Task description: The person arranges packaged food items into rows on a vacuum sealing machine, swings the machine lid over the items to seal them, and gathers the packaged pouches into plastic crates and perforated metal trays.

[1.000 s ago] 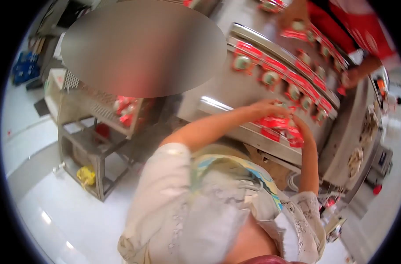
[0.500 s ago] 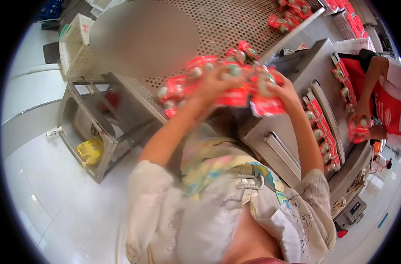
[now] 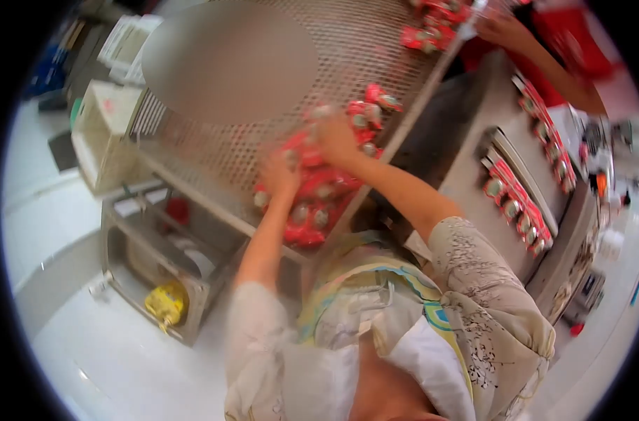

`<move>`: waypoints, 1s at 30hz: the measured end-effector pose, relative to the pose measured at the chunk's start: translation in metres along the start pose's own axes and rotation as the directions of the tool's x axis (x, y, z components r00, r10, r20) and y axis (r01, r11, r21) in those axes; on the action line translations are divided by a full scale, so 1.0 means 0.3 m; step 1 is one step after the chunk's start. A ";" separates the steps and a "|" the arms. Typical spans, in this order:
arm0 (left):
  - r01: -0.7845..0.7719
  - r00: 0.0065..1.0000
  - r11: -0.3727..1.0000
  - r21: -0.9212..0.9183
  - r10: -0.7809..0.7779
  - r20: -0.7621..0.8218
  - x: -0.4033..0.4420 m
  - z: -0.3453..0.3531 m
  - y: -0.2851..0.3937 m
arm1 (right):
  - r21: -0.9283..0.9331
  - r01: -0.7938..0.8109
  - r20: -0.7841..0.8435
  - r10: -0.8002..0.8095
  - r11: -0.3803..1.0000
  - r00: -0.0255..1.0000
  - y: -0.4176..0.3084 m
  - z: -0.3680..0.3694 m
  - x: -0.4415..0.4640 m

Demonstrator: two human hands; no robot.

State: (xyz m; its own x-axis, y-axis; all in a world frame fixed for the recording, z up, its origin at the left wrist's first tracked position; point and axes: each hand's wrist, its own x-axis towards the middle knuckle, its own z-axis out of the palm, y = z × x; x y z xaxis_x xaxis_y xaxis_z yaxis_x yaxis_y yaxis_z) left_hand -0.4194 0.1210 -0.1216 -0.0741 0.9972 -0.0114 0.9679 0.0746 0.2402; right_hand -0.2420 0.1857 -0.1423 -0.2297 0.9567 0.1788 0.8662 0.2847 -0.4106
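A pile of red packets (image 3: 309, 228), each with a round, pale green-grey item showing through it, lies at the near corner of a perforated metal table (image 3: 361, 42). Over the pile's left side is my left hand (image 3: 281, 172), and my right hand (image 3: 337, 140) reaches across its upper part. Both hands touch or nearly touch the packets. Motion smears the fingers, so their grip is unclear. A few more packets (image 3: 372, 105) lie just right of my right hand.
A steel machine (image 3: 467, 168) at right carries packets in rows (image 3: 519, 210). Beyond it are a co-worker's hand (image 3: 502, 28) and more packets (image 3: 435, 28). At left stand a white crate (image 3: 102, 140) and a metal sink frame (image 3: 140, 245) holding a yellow bag (image 3: 166, 303).
My hands have moved from holding packets near the machine to the pile on the table. My view has shifted. The co-worker's arm has moved from the machine's side toward the table's far end.
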 end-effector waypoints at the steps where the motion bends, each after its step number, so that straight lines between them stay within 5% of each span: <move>1: -0.063 0.996 0.996 0.069 0.067 -0.064 -0.012 0.003 -0.001 | 0.020 -0.206 0.372 0.184 0.978 0.910 -0.053 -0.103 0.030; 2: 0.103 0.955 0.992 -0.076 -0.078 0.286 0.015 -0.052 0.011 | -0.048 -0.136 0.220 0.144 0.989 0.965 -0.046 -0.083 -0.011; 3: 0.043 0.953 0.997 -0.059 -0.024 0.302 0.004 0.004 -0.044 | -0.108 -0.178 0.378 0.206 0.978 0.903 -0.094 -0.221 0.002; 4: 0.026 0.931 1.000 -0.009 -0.021 0.365 0.009 -0.030 -0.038 | 0.023 -0.133 0.325 0.119 0.991 0.938 -0.074 -0.186 -0.049; 5: -0.011 0.977 0.997 -0.075 0.027 0.211 -0.009 -0.048 -0.031 | 0.099 -0.107 0.172 0.089 0.989 0.981 -0.088 -0.283 -0.098; 7: -0.004 0.982 0.995 0.104 -0.016 0.190 0.018 0.004 -0.060 | 0.154 0.017 -0.177 0.011 0.988 0.984 -0.102 -0.512 -0.190; 9: -0.219 0.922 0.912 0.347 0.078 0.378 0.045 -0.173 0.164 | 0.243 0.057 -0.250 0.006 0.968 0.968 -0.026 -0.780 -0.312; 12: -0.332 0.933 0.910 -0.251 0.277 -0.230 0.023 -0.253 0.511 | 0.224 -0.048 -0.386 0.134 0.973 0.913 0.200 -1.102 -0.618; 14: -0.554 0.832 0.723 -0.412 0.476 -0.284 -0.072 -0.347 0.869 | -0.064 -0.437 -0.472 0.359 0.897 0.805 0.451 -1.197 -0.900; 15: -0.611 0.779 0.601 -0.516 0.571 -0.258 -0.150 -0.381 1.038 | 0.031 -0.551 -0.610 0.452 0.834 0.650 0.599 -1.225 -1.063; 16: -0.639 0.712 0.466 -0.611 0.658 -0.243 -0.233 -0.387 1.184 | 0.011 -0.639 -0.579 0.526 0.769 0.623 0.701 -1.308 -1.215; 18: -0.772 0.539 0.354 -0.528 0.805 -0.249 -0.369 -0.272 1.377 | 0.036 -0.881 -0.765 0.581 0.471 0.279 0.937 -1.312 -1.505; 19: -0.792 0.522 0.345 -0.504 0.811 -0.264 -0.438 -0.192 1.461 | 0.037 -0.959 -0.789 0.597 0.281 0.144 1.022 -1.306 -1.617; 22: -0.798 0.576 0.473 -0.374 0.781 -0.243 -0.586 -0.106 1.602 | 0.433 -0.836 -0.600 0.800 0.337 0.012 1.081 -1.343 -1.735; 23: -0.785 0.608 0.531 -0.319 0.759 -0.232 -0.610 -0.095 1.643 | 0.397 -0.801 -0.622 0.773 0.448 0.124 1.086 -1.315 -1.723; 27: -0.784 0.613 0.573 -0.236 0.776 -0.149 -0.669 -0.081 1.727 | 0.177 -0.877 -0.689 0.692 0.447 0.214 0.894 -1.249 -1.546; 30: -0.799 0.599 0.571 -0.189 0.781 -0.175 -0.656 -0.075 1.741 | 0.154 -0.905 -0.717 0.675 0.397 0.174 0.873 -1.231 -1.506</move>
State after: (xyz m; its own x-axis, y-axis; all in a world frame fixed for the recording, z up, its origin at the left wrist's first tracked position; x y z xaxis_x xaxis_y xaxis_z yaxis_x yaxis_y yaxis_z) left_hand 0.0952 -0.0363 0.0279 0.6695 0.6548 0.3506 0.5663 -0.7554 0.3295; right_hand 0.2525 -0.1943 -0.0004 0.8628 0.3153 0.3951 0.4834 -0.7432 -0.4625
